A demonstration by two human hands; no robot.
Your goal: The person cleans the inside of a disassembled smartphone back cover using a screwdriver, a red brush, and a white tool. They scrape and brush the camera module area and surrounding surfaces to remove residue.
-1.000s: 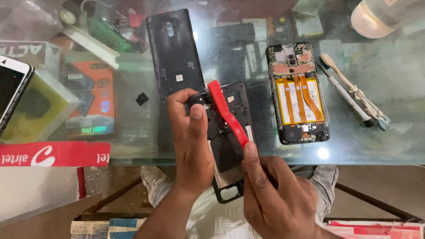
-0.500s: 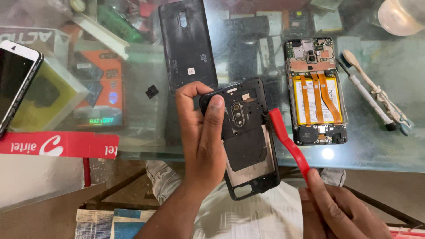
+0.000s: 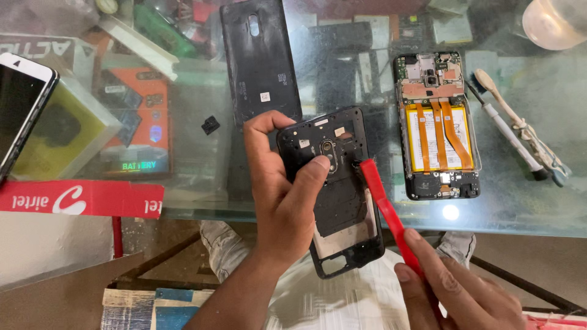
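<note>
My left hand grips a black phone middle frame, thumb pressed near its camera cut-out, holding it above the glass table's front edge. My right hand holds a red plastic pry tool whose tip touches the frame's right edge. An opened phone with a yellow battery and orange flex cables lies face down on the glass to the right. A black back cover lies beyond my left hand.
A white phone rests at the left edge. A small black part lies on the glass table. A brush and a screwdriver lie right of the opened phone. Boxes show under the glass.
The red pry tool came off the frame's middle, swung down to the right, and now touches the frame's right edge. My left hand keeps hold of the frame.
</note>
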